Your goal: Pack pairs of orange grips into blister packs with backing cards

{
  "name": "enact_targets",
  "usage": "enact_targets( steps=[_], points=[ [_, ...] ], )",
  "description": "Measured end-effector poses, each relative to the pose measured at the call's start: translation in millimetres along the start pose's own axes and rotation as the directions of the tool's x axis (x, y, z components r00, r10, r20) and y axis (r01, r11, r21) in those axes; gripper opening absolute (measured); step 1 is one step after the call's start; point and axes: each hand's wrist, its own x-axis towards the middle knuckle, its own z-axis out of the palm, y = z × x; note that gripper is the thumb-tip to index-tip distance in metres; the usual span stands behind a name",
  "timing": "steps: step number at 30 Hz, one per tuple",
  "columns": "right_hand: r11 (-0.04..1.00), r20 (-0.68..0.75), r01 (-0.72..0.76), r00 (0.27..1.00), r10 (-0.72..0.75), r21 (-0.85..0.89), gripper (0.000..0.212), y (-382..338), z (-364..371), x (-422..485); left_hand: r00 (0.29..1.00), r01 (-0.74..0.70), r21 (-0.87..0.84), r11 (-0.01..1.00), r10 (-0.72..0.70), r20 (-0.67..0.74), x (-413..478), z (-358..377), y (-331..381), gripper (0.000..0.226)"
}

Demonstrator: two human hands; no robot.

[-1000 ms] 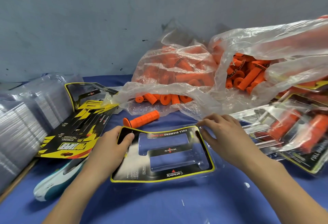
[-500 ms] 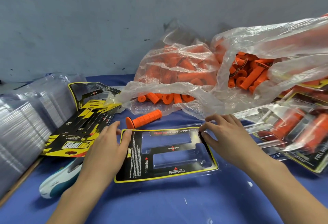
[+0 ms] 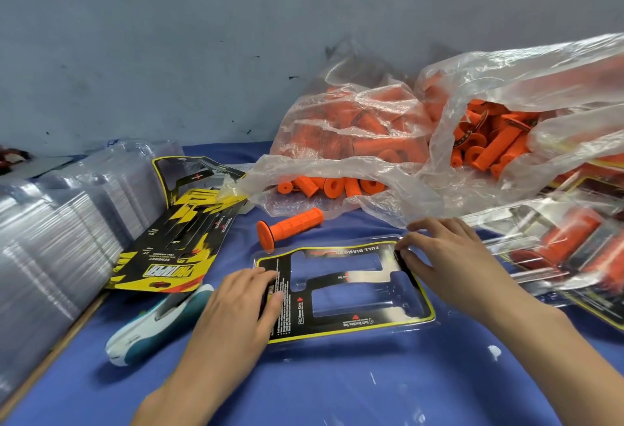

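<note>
The left hand [image 3: 236, 304] lies flat, fingers straight, pressing the left end of the backing card [image 3: 351, 324], while the right hand [image 3: 439, 256] pinches the far right corner. The black, yellow-edged card sits in a clear blister pack [image 3: 435, 319] on the blue surface [image 3: 337, 385], long axis left-right. A loose orange grip [image 3: 290, 226] lies just beyond, flange pointing left.

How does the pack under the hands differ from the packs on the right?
The near pack has empty pockets; the right packs hold orange grips. The near pack lies flat on the table with the left hand and right hand on it; the right packs overlap in a pile, untouched. Both are clear blisters with black-and-yellow cards.
</note>
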Motion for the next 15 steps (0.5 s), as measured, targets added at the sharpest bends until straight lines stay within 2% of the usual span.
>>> enact_targets(
  steps=[5,11,15],
  points=[
    [1.0,-0.003,0.0,1.0,0.0,0.005,0.028,0.3,-0.6,-0.5,1.0,0.011,-0.002,1.0,-0.011,0.019,-0.4,0.9,3.3,0.053],
    [1.0,-0.002,0.006,1.0,-0.006,0.015,0.028,0.8,-1.0,-0.8,1.0,-0.005,-0.039,0.999,0.006,0.029,0.2,-8.4,1.8,0.055],
    [1.0,0.005,0.01,1.0,-0.01,0.021,0.028,1.5,-0.4,-1.3,0.995,-0.079,-0.099,0.992,0.073,-0.066,-0.8,-23.2,-7.5,0.031]
  ],
)
